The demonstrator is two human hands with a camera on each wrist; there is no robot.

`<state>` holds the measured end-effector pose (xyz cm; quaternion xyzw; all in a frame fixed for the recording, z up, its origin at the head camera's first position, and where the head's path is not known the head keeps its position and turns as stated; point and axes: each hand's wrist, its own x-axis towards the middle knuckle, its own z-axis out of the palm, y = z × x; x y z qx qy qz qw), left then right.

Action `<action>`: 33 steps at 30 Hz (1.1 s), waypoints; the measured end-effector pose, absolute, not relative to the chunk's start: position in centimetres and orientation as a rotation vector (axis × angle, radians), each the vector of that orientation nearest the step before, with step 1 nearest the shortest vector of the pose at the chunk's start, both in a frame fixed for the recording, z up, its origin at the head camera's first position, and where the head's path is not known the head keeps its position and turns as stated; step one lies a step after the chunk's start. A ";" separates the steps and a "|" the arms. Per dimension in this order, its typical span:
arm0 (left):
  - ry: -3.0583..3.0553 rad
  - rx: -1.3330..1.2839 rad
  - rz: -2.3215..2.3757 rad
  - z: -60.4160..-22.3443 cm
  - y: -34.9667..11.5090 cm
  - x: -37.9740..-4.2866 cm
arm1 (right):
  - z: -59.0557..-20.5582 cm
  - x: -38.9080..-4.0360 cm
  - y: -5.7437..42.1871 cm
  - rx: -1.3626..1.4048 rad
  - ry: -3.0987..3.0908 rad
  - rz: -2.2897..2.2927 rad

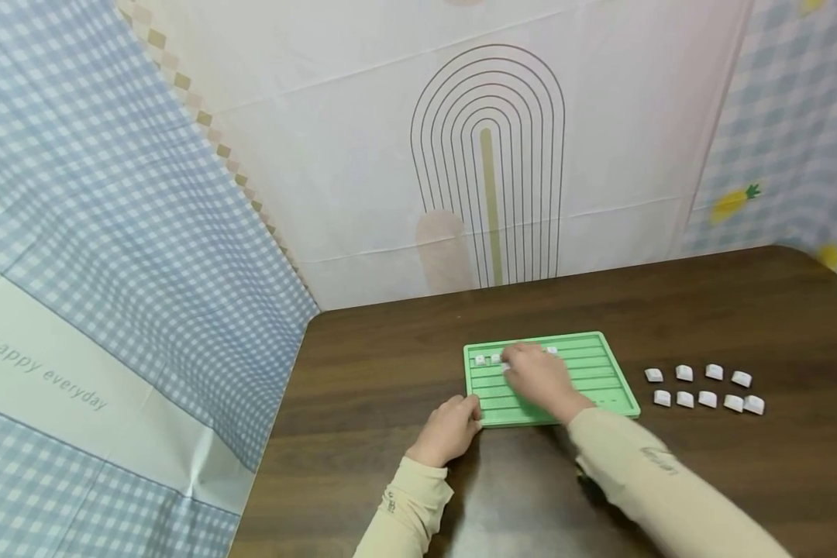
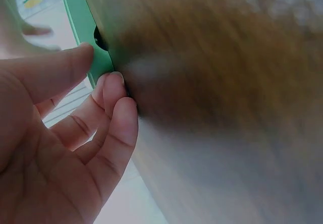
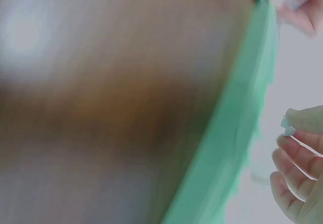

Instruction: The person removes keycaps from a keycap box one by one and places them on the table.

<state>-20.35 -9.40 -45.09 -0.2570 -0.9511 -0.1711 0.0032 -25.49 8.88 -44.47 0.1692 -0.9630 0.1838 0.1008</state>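
Note:
A green ridged tray (image 1: 589, 373) lies on the table. My left hand (image 1: 449, 426) grips its near left corner, and in the left wrist view the thumb and fingertips pinch the tray's edge (image 2: 81, 22). Over the tray's upper rows reaches my right hand (image 1: 540, 377). Its thumb and forefinger pinch a small pale keycap (image 3: 288, 125), seen in the right wrist view. Two white keycaps, one of them this keycap (image 1: 480, 360), sit in the top row at the left. Another keycap (image 1: 552, 351) shows just beyond the right hand, which hides part of that row.
To the right of the tray, several white keycaps (image 1: 684, 373) lie in two loose rows on the dark wooden table (image 1: 377, 364). A printed curtain (image 1: 363, 194) hangs behind the table, and a blue checked cloth (image 1: 202, 310) hangs at the left.

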 end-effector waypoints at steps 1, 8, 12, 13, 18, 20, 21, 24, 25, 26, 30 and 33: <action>-2.991 -0.805 -0.541 -45.1 -9.4 -20.3 | -44.1 -25.5 10.4 0.476 -2.851 0.555; -3.003 -0.805 -0.580 -45.2 -9.6 -20.2 | -42.0 -24.7 22.5 0.255 -2.946 0.510; -3.007 -0.798 -0.589 -45.3 -9.8 -20.2 | -42.5 -23.9 26.6 0.183 -3.032 0.481; -3.007 -0.797 -0.595 -45.3 -9.8 -20.2 | -42.7 -23.7 27.3 0.183 -3.054 0.468; -2.995 -0.805 -0.606 -45.4 -9.5 -20.3 | -44.0 -23.2 28.7 0.206 -3.085 0.369; -2.991 -0.807 -0.605 -45.4 -9.5 -20.3 | -44.5 -23.2 28.7 0.222 -3.077 0.332; -2.989 -0.808 -0.604 -45.4 -9.5 -20.3 | -44.7 -23.3 28.7 0.232 -3.075 0.319; -2.984 -0.809 -0.598 -45.5 -9.4 -20.3 | -44.9 -23.4 28.8 0.245 -3.081 0.304; -2.982 -0.810 -0.595 -45.5 -9.5 -20.3 | -44.9 -23.4 28.8 0.245 -3.088 0.311; -2.979 -0.810 -0.592 -45.5 -9.5 -20.3 | -44.8 -23.5 28.7 0.247 -3.090 0.322; -2.969 -0.810 -0.578 -45.5 -9.5 -20.3 | -44.0 -24.1 27.5 0.296 -3.070 0.394; -2.966 -0.817 -0.568 -45.5 -9.5 -20.3 | -43.6 -25.0 25.4 0.386 -3.042 0.471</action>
